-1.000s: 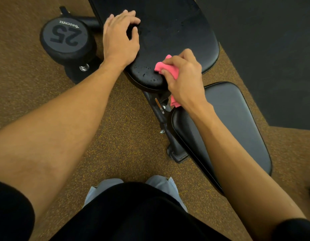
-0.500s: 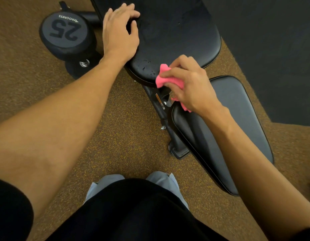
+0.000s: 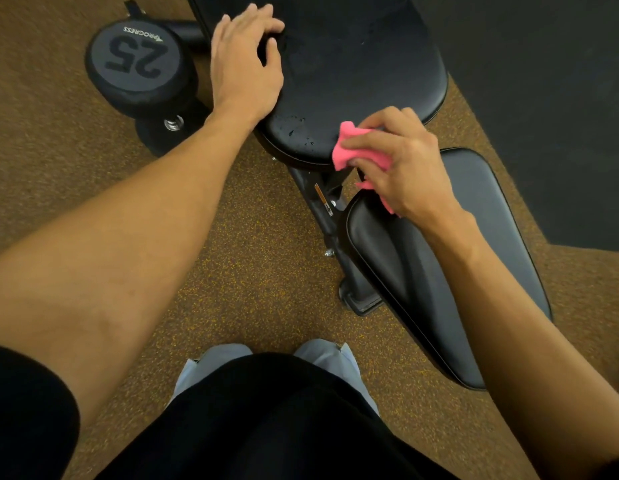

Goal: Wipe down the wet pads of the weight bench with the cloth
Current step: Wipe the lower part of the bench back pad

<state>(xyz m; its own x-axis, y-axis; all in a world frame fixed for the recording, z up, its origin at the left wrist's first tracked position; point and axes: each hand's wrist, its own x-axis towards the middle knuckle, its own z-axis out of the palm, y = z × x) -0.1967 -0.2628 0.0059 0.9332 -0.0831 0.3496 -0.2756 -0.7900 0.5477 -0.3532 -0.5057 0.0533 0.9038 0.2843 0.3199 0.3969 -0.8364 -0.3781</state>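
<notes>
Down at the near end of the weight bench, the right hand point(image 3: 401, 161) holds a bunched pink cloth point(image 3: 353, 150) against the rounded lower edge of the back pad point(image 3: 363, 64). Its fingers point(image 3: 367, 142) are curled round the cloth, with the thumb pinching it from below, and a loose corner of the fabric hangs under the palm towards the seat pad point(image 3: 474, 254). Small water droplets point(image 3: 297, 129) sit on the back pad just left of the cloth.

The left hand point(image 3: 245, 64) rests palm-down on the left side of the same pad. Its fingers point(image 3: 252, 19) are spread and relaxed and hold nothing.

Between the two pads the black metal frame point(image 3: 329, 202) shows, with a small label on it. The seat pad lies close to the person, angled off to the right, and its surface looks smooth.

A black dumbbell point(image 3: 135, 60) marked 25 stands on the speckled brown floor point(image 3: 232, 254) just left of the bench, close to the left wrist. A dark mat point(image 3: 543, 98) covers the floor on the far right. Light grey shoes point(image 3: 218, 358) show at the bottom of the view, partly hidden by black clothing.
</notes>
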